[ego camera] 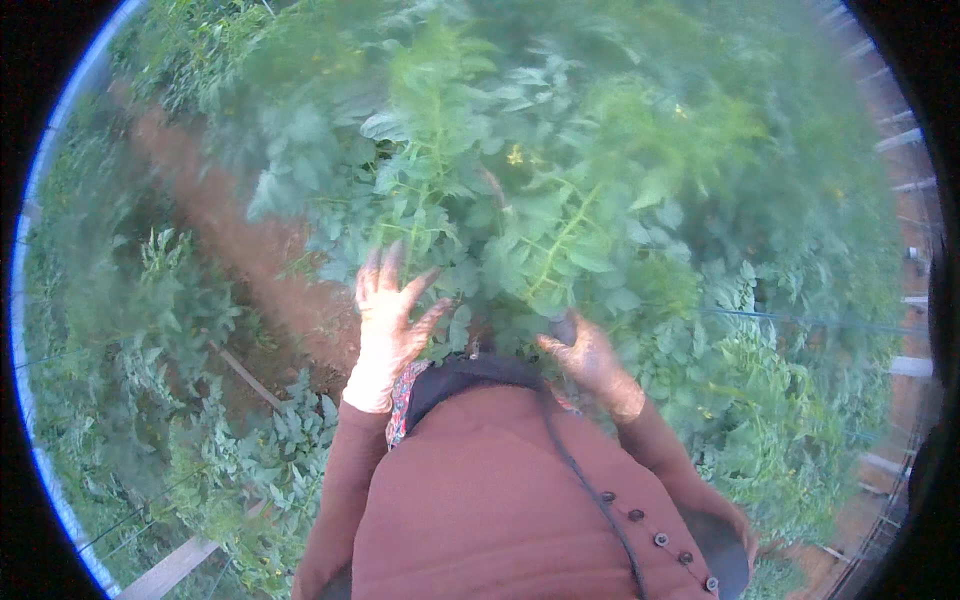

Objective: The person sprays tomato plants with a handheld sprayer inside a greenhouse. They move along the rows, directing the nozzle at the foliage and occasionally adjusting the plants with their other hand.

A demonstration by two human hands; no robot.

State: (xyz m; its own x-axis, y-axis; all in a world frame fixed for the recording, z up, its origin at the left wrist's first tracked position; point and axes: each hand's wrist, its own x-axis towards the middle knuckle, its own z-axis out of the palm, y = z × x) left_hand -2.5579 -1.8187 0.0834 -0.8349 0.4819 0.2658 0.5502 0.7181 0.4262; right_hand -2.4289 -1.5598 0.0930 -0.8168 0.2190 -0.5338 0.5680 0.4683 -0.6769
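Leafy tomato plants (559, 240) with small yellow flowers (514, 154) stand close before me. My left hand (394, 315), in a pale glove with darkened fingertips, has its fingers spread against the foliage and grips nothing visible. My right hand (592, 356), in a stained glove, is at the lower leaves on the right, around a dark, blurred object (562, 328) whose kind I cannot tell. Its fingers are partly hidden. Between the hands, my dark waist cloth (472, 371) meets the plants.
Bare reddish soil (262, 262) forms a path on the left. A wooden stake (244, 375) leans among the plants there, and a wooden board (169, 570) lies at lower left. A thin blue string (780, 318) runs across the foliage on the right. A dark cord hangs down my brown top.
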